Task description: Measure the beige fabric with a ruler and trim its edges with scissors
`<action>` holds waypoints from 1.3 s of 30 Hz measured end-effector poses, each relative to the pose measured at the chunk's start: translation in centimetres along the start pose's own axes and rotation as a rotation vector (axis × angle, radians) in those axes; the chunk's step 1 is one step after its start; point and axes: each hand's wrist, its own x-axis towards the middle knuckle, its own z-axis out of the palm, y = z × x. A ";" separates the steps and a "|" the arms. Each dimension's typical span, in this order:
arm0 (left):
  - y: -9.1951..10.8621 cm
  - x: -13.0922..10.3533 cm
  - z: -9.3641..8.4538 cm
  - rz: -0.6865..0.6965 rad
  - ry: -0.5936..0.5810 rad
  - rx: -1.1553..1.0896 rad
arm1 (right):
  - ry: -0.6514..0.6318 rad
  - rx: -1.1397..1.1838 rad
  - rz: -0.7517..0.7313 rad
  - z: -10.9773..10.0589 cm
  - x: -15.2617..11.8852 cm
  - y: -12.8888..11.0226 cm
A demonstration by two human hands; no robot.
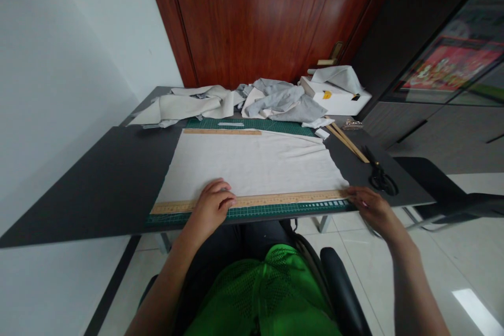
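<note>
A long wooden ruler [268, 199] lies along the near edge of a pale cloth [252, 163]. The cloth is spread over a green gridded cutting mat [260, 211], with some creases at its upper right. My left hand [212, 205] rests on the ruler left of its middle, fingers bent and a gap between thumb and forefinger. At the ruler's right end, my right hand [368, 205] has its fingers closed on the tip. A second wooden ruler [222, 132] lies along the cloth's far left edge.
Loose cloth pieces [189, 105] and a grey cloth heap [281, 101] lie at the back. Beside them stands a white box [338, 95]. Black scissors [381, 176] and wooden strips [346, 142] lie at the dark table's [129, 173] right. A black chair [433, 181] stands beyond.
</note>
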 end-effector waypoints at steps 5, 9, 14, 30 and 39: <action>-0.1 0.0 0.0 0.002 -0.014 0.000 | 0.028 0.005 0.019 0.0 -0.1 -0.8; -0.1 -0.1 0.0 -0.007 -0.013 -0.003 | -0.014 0.020 0.017 -0.4 0.4 -1.2; -0.2 -0.1 0.1 -0.027 -0.019 0.001 | -0.069 0.005 0.036 -1.2 1.4 -1.3; 0.6 -0.2 -0.1 -0.050 -0.029 -0.016 | -0.165 0.101 -0.320 6.8 4.1 -14.4; 0.9 -0.2 -0.1 -0.040 -0.017 -0.012 | -0.199 0.065 -0.346 8.1 4.8 -15.3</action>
